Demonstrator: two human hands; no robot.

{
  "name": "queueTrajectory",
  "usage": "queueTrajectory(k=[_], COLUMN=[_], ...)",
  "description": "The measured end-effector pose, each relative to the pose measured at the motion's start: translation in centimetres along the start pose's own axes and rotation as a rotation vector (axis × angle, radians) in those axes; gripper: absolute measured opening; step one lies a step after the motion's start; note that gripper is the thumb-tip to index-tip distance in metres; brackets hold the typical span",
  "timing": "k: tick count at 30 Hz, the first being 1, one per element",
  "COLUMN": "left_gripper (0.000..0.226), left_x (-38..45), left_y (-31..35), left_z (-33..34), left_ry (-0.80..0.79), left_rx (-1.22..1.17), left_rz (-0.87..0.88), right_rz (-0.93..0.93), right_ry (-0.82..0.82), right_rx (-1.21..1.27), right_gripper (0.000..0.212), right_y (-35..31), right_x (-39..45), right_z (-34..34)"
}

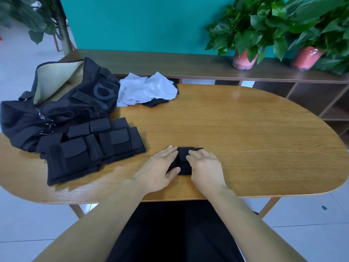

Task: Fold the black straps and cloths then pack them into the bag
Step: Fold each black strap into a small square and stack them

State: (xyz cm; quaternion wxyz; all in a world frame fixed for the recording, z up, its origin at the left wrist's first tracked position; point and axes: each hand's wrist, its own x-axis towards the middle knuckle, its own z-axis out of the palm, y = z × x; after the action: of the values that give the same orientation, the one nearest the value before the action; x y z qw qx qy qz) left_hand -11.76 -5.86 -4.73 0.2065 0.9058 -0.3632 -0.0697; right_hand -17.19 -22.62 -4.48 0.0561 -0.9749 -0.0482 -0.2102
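A small folded black strap (183,161) lies near the front edge of the wooden table (245,140). My left hand (160,169) rests on its left side, fingers straight and thumb against its front edge. My right hand (205,167) presses on its right side with fingers slightly bent. A stack of folded black straps (90,148) lies to the left. Behind that stack slumps the black bag (62,103), open at the top with a pale lining showing. A black cloth (156,102) peeks out from under white cloths (147,89) at the back.
Two potted plants in pink pots (244,59) stand on a dark wooden shelf (170,63) behind the table. A teal wall rises beyond. Tiled floor surrounds the table, and my dark-clothed lap is below its front edge.
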Motion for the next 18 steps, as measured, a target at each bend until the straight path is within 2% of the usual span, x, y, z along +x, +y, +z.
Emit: queueTrajectory(k=[5,6,9,12,15,18], left_gripper=[0.060,0.059,0.050,0.043,0.044,0.041], left_x=[0.0,-0.1,0.3,1.3,2.4,3.2], left_y=[0.2,0.5,1.7,3.1,4.4,5.1], left_z=[-0.4,-0.6,-1.4,-1.7,-1.3,-1.1], left_ry=[-0.046,-0.040,0.083,0.134,0.077,0.089], left_rx=[0.007,-0.006,-0.016,0.076,0.110,0.011], left_rz=[-0.051,-0.078,-0.228,-0.401,-0.491,-0.560], right_rz=[-0.004,0.052,0.400,0.621,0.686,0.736], right_ry=[-0.017,-0.017,-0.039,-0.228,-0.465,-0.485], right_rx=[0.035,0.099,0.278,0.180,0.094,0.119], right_gripper=[0.024,0.025,0.032,0.056,0.058,0.069], right_y=[0.0,0.2,1.2,2.2,2.3,2.7], right_x=[-0.2,-0.2,0.2,1.0,1.3,1.4], right_z=[0.1,-0.2,-2.3,-3.4,-3.4,-3.3])
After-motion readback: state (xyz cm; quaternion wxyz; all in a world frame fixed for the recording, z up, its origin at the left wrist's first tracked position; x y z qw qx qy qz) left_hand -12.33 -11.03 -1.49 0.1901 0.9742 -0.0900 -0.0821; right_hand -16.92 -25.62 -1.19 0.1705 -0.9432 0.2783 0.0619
